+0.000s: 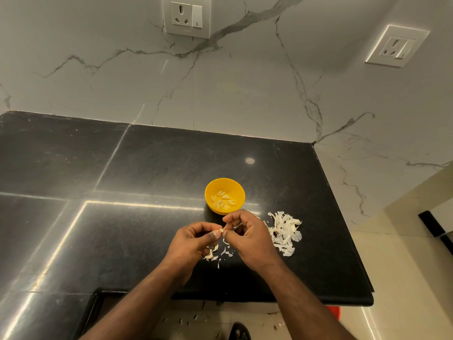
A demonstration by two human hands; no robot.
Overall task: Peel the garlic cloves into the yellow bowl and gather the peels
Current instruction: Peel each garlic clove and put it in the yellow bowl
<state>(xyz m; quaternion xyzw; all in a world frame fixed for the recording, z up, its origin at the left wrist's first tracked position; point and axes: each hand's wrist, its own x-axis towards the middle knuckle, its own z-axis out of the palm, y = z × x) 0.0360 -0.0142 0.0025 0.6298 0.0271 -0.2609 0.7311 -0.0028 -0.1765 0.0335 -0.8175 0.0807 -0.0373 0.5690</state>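
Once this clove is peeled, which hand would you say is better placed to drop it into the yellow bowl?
Probably the right hand. It sits nearer the yellow bowl, just in front of its rim, and already pinches the garlic clove together with the left hand, which lies farther back and to the side.

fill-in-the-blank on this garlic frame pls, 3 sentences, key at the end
1. The peeled cloves lie inside the ____ bowl.
2. The largest pile of peels lies on the counter to the ____ of both hands.
3. The left hand and right hand together pinch one garlic ____ between their fingertips.

Missing words: yellow; right; clove
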